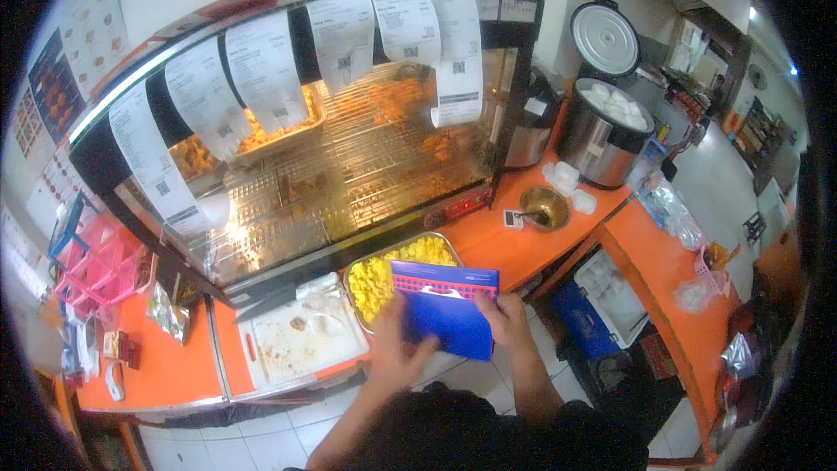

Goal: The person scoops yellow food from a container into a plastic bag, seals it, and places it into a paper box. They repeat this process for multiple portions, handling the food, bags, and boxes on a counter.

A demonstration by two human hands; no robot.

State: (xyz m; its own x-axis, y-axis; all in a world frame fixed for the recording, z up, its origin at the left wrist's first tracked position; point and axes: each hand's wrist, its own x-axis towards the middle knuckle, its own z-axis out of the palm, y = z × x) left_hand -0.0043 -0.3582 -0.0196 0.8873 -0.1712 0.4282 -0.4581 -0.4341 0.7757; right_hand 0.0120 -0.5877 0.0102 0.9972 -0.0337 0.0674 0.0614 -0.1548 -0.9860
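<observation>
A blue folded cardboard piece [451,324] with a red-patterned band is held in front of my body. My right hand [507,317] grips its right edge, thumb on the near face. My left hand [402,347] is at its left side, blurred, with the thumb apart from the fingers; whether it grips the cardboard cannot be told. Just beyond the cardboard, a metal tray [451,245] of yellow food pieces stands on the orange counter. Left of the tray lies a stained white cutting board [307,340], with a knife [274,301] along its far edge.
A glass food warmer [366,190] hung with printed paper slips stands behind the tray. On the right are a brass-coloured bowl [546,208], white wrapped lumps [582,201] and a large open cooker [605,137] filled with them. Pink plastic baskets [101,261] are at left, an open cooler [608,301] below right.
</observation>
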